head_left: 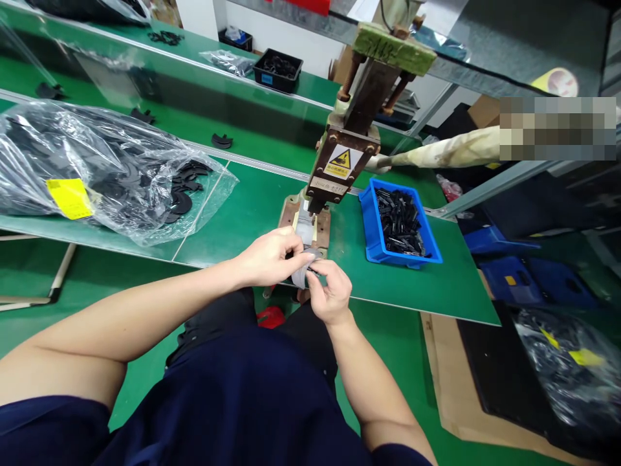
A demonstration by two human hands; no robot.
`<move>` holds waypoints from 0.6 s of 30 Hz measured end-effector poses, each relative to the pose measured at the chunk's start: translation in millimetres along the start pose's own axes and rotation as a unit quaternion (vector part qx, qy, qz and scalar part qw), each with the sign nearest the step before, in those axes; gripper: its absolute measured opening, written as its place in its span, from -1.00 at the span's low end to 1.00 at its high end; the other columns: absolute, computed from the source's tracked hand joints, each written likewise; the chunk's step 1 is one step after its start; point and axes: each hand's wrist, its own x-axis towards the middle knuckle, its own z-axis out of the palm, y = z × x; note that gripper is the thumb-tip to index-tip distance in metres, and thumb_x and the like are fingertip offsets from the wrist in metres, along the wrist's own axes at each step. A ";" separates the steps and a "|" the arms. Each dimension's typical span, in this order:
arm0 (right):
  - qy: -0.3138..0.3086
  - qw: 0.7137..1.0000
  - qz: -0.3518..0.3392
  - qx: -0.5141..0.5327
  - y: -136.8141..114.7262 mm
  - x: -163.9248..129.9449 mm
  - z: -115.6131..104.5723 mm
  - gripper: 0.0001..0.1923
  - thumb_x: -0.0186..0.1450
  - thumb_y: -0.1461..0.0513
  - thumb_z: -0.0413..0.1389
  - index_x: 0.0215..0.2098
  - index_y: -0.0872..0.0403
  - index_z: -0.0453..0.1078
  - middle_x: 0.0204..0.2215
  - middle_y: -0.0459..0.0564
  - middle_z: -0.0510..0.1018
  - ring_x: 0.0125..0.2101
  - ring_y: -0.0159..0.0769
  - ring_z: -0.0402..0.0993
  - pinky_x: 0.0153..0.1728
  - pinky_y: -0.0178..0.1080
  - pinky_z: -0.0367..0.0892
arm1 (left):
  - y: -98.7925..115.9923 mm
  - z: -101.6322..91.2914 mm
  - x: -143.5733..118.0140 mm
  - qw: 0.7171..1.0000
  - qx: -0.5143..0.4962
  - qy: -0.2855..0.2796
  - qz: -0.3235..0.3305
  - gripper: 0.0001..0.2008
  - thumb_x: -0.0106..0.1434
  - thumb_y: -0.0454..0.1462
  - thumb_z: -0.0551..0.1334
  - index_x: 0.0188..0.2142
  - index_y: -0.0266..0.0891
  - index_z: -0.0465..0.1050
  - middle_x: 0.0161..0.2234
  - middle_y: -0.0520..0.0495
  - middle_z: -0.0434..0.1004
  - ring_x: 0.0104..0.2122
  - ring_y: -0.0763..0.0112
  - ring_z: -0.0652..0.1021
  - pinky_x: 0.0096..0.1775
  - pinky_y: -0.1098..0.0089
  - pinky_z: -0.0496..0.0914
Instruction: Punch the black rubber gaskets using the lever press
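Both of my hands meet at the front edge of the green bench, just before the base of a hand press [347, 142]. Between them is a small dark grey curved plastic part [301, 277]. My left hand [274, 255] pinches its upper side with thumb and fingers. From the right, my right hand [330, 288] grips the same part, its thumb and fingertips closed on it. The fingers cover much of the part, so its full shape is hidden. The press base [290, 217] carries a pale fixture under the ram.
A blue bin [369, 226] of small black pieces stands right of the press. On the left lies a clear plastic bag [121, 213] of black curved parts. A moving belt-like strip behind holds a loose black part [222, 140]. A black bin [276, 81] stands farther back.
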 end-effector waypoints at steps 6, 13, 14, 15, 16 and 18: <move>0.007 0.998 0.041 0.046 9.2 -2.3 0.4 -0.88 0.42 0.17 0.21 -0.08 -0.04 0.51 -0.21 0.02 0.67 -0.14 -0.17 0.65 -0.08 -0.02 0.59 | -21.7 7.7 -4.0 0.923 -0.313 -0.169 -0.143 -0.53 0.31 0.15 0.37 -0.27 -0.21 0.45 -0.47 0.05 0.46 -0.55 0.51 0.41 -0.48 0.45 0.31; 0.004 0.990 0.136 0.040 32.1 -10.2 -19.2 -0.64 0.45 0.16 0.18 0.20 -0.04 0.43 -0.02 0.08 0.59 -0.01 -0.20 0.61 0.10 -0.01 0.58 | -89.8 -9.3 43.1 0.912 -0.355 0.036 -0.201 -0.53 0.23 0.08 0.49 -0.39 -0.28 0.49 -0.54 0.06 0.46 -0.62 0.60 0.41 -0.58 0.57 0.31; 0.020 0.988 0.150 0.035 37.6 -13.6 -26.9 -0.66 0.46 0.16 0.17 0.19 -0.03 0.43 -0.01 0.09 0.57 -0.02 -0.21 0.62 0.10 -0.02 0.59 | -105.2 -16.0 58.0 0.899 -0.361 0.093 -0.229 -0.56 0.24 0.03 0.51 -0.37 -0.29 0.49 -0.52 0.04 0.49 -0.61 0.59 0.44 -0.55 0.57 0.36; 0.037 0.985 0.163 0.027 43.1 -17.0 -35.3 -0.68 0.47 0.17 0.16 0.17 -0.02 0.43 0.00 0.09 0.55 -0.03 -0.22 0.62 0.08 -0.03 0.59 | -120.8 -23.2 74.5 0.882 -0.363 0.140 -0.266 -0.60 0.24 -0.04 0.52 -0.36 -0.29 0.47 -0.50 0.01 0.53 -0.59 0.58 0.47 -0.52 0.56 0.41; 0.052 0.983 0.174 0.019 48.1 -20.4 -44.0 -0.71 0.47 0.17 0.16 0.15 -0.02 0.44 0.01 0.09 0.54 -0.05 -0.23 0.63 0.06 -0.05 0.60 | -135.8 -30.6 92.5 0.864 -0.361 0.179 -0.301 -0.63 0.23 -0.11 0.54 -0.37 -0.28 0.44 -0.48 -0.02 0.55 -0.59 0.56 0.50 -0.50 0.54 0.45; 0.082 0.979 0.186 0.002 56.4 -26.5 -60.3 -0.74 0.47 0.17 0.16 0.11 -0.02 0.46 0.01 0.09 0.52 -0.09 -0.24 0.64 0.02 -0.07 0.61 | -161.4 -45.5 131.7 0.848 -0.351 0.220 -0.331 -0.65 0.24 -0.20 0.54 -0.37 -0.27 0.39 -0.48 -0.04 0.55 -0.59 0.53 0.51 -0.49 0.51 0.47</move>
